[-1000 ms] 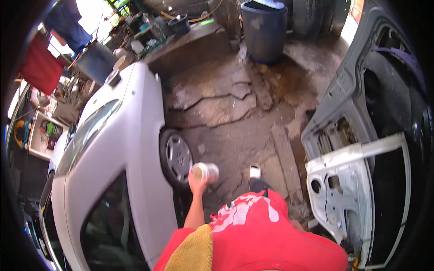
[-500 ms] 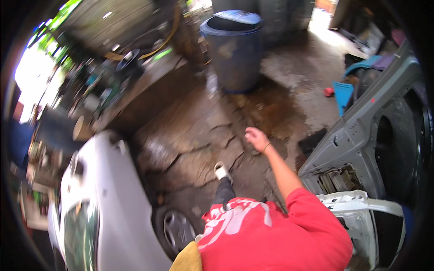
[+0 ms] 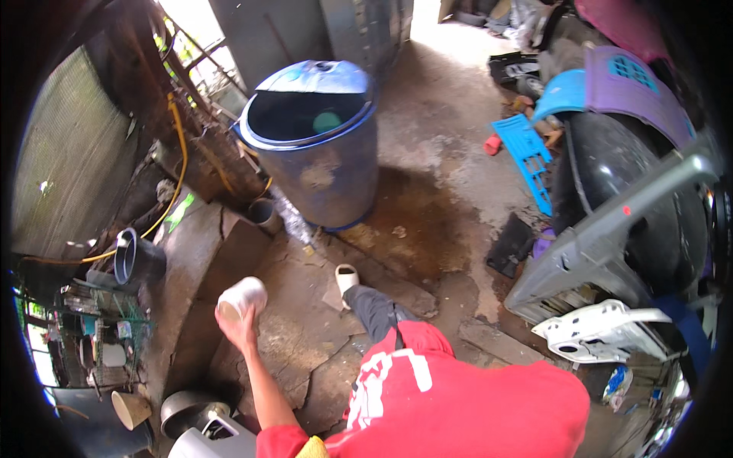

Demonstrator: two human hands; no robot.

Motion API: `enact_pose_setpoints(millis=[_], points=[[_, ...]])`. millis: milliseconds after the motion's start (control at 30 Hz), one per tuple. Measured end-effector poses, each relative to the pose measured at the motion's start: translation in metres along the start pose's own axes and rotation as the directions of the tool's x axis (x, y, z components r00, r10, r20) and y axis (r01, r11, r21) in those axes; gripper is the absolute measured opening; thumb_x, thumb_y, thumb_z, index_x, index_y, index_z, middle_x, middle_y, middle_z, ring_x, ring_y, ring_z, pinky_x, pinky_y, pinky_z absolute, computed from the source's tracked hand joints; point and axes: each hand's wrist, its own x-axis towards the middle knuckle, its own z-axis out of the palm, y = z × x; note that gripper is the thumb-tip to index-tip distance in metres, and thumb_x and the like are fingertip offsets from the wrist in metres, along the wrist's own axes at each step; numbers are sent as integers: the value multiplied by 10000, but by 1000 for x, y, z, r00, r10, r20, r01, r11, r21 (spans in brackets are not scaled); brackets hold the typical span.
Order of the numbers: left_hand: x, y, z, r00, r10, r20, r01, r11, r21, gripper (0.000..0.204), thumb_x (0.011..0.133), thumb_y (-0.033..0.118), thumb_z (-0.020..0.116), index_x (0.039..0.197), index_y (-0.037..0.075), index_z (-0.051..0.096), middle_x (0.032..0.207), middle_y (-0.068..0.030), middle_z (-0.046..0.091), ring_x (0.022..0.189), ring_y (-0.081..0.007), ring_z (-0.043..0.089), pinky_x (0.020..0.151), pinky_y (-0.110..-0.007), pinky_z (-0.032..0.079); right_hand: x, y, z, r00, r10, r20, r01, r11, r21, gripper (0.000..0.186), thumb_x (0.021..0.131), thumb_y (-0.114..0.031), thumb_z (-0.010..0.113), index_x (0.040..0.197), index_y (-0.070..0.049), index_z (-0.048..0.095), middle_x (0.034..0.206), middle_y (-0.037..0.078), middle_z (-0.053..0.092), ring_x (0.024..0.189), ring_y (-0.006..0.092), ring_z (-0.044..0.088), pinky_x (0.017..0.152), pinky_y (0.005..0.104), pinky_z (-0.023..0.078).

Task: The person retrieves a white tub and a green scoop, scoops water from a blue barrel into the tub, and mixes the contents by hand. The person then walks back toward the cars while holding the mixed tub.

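Note:
My left hand reaches forward on the left, its fingers wrapped round a whitish, round tub. The tub is tilted and a little blurred; what it holds, if anything, cannot be made out. My right hand is out of view. Ahead of me stands a large blue drum, apart from the tub. A pale blue and white piece lies across the far part of its mouth. Inside the dark drum a round green thing shows.
A raised concrete ledge runs along the left, with a dark bucket and a yellow hose. Grey and white car panels lean on the right, beside blue and purple plastic pieces. Wet, cracked slabs lie underfoot.
I have moved forward, and the drum appears nearer and farther left. My left hand has come into view with the tub; my right hand has left it. The car has mostly dropped out of view.

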Motion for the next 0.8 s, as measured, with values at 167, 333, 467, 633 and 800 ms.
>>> enact_pose_setpoints(millis=[167, 333, 467, 633, 800], points=[[90, -7, 62, 998, -56, 42, 57, 998, -34, 977, 591, 225, 891, 1394, -23, 392, 1328, -176, 487, 1249, -303, 470, 1095, -396, 342, 72, -250, -122, 811, -546, -210, 452, 812, -369, 342, 874, -310, 577, 1075, -61, 696, 1137, 174, 669, 1031, 316, 641, 879, 403, 512], [117, -32, 73, 956, -242, 165, 230, 969, 89, 1022, 563, 207, 906, 1410, -12, 378, 1379, -176, 462, 1269, -313, 468, 1098, -399, 352, -102, -586, -378, 486, -551, -678, 874, 295, 387, 472, 927, -239, 636, 1349, -59, 523, 1184, 148, 657, 1071, 205, 632, 947, 328, 495], [142, -44, 94, 939, -306, 156, 316, 947, -48, 1056, 546, 137, 911, 1429, -9, 352, 1402, -181, 445, 1289, -302, 453, 1105, -394, 354, -168, -678, -480, 324, -596, -735, 945, 166, 281, 429, 917, -216, 634, 1314, -74, 554, 1135, 108, 677, 1017, 186, 644, 919, 326, 508], [203, -60, 130, 913, -323, 251, 344, 938, -45, 1044, 558, 60, 902, 1432, -8, 336, 1381, -169, 461, 1264, -278, 468, 1081, -402, 387, -150, -713, -501, 353, -423, -835, 932, 239, 272, 331, 910, -147, 633, 1232, -69, 613, 1066, 74, 702, 929, 134, 662, 844, 287, 531], [311, -11, 166, 910, -129, 393, 129, 991, 26, 987, 595, 97, 893, 1427, 16, 369, 1383, -147, 471, 1286, -273, 450, 1088, -385, 370, -141, -745, -495, 312, -173, -934, 946, -38, 323, 259, 942, -64, 567, 1181, 30, 597, 993, 109, 690, 883, 146, 659, 801, 277, 536]])
